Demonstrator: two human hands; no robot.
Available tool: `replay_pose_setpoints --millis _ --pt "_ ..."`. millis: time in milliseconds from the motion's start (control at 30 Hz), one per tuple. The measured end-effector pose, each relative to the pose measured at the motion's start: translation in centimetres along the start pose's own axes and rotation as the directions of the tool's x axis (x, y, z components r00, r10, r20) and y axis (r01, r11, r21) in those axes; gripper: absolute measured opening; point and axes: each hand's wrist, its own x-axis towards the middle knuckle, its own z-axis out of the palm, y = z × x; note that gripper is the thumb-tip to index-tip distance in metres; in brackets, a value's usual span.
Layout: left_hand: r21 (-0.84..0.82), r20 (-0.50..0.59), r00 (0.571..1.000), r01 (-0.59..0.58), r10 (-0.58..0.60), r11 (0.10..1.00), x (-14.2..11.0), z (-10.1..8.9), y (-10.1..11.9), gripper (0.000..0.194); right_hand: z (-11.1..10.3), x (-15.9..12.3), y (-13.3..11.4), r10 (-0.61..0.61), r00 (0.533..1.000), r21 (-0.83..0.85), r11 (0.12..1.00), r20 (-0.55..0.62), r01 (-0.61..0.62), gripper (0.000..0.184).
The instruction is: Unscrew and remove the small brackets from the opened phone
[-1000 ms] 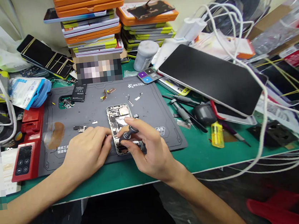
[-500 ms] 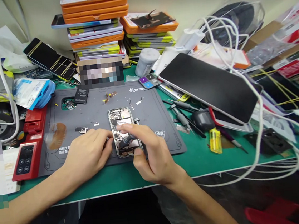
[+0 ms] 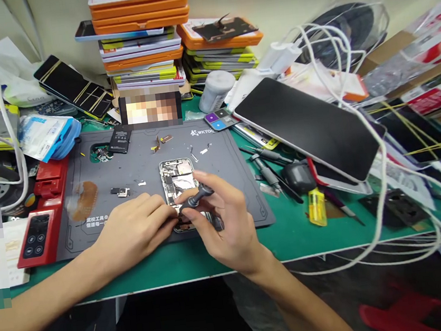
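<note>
An opened smartphone [image 3: 169,172] with bare inner parts lies on the grey work mat [image 3: 223,186]. My right hand [image 3: 230,220] is closed around a dark screwdriver [image 3: 197,196], which is tilted over the phone's lower half. My left hand [image 3: 139,222] lies at the phone's left edge. Its fingers are bent together and reach over the lower part of the phone, close to the screwdriver's lower end. Whatever is between those fingertips is hidden. A small dark and silver part [image 3: 120,191] sits on the mat beyond my left hand.
A battery [image 3: 120,139], loose small parts and copper-coloured pieces [image 3: 161,142] are on the mat. A red device with buttons [image 3: 35,239] borders its left. Right of it are tools [image 3: 267,173], a large tablet [image 3: 307,123] and white cables [image 3: 383,195]. Orange cases [image 3: 140,20] are stacked behind.
My right hand has lifted and turned, raising the screwdriver from low in the phone to a tilt across it. My left fingers have slid right, over the phone's lower edge.
</note>
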Motion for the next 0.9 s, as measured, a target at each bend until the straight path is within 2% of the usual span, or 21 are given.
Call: replay_pose_setpoints --millis 167,233,367,433,633,900 --pt "-0.039 0.026 0.997 0.077 -0.076 0.996 -0.09 -0.01 0.06 0.023 -0.07 0.12 -0.20 0.115 0.990 0.111 0.988 -0.086 -0.105 0.068" --pt "-0.072 0.027 0.994 0.112 -0.110 0.991 -0.01 -0.05 0.19 0.019 -0.17 0.08 -0.06 0.108 0.989 0.089 0.991 -0.101 -0.099 0.069" --pt "-0.113 0.002 0.976 0.217 -0.218 0.970 0.27 -0.19 0.37 0.017 -0.23 -0.07 0.24 0.040 0.999 -0.011 0.999 -0.036 -0.040 0.072" --pt "-0.090 -0.009 0.978 0.208 -0.210 0.974 0.35 -0.23 0.34 0.019 -0.19 -0.13 0.35 0.011 1.000 -0.049 0.999 -0.019 -0.012 0.075" --pt "-0.037 -0.009 0.996 0.089 -0.089 0.995 0.28 -0.13 0.15 0.032 -0.04 -0.22 0.62 -0.044 0.999 -0.089 0.995 0.010 0.045 0.082" --pt "-0.051 -0.004 0.995 0.097 -0.098 0.994 0.13 -0.01 0.14 0.037 -0.15 -0.08 0.75 -0.098 0.995 -0.097 0.990 0.014 0.098 0.079"
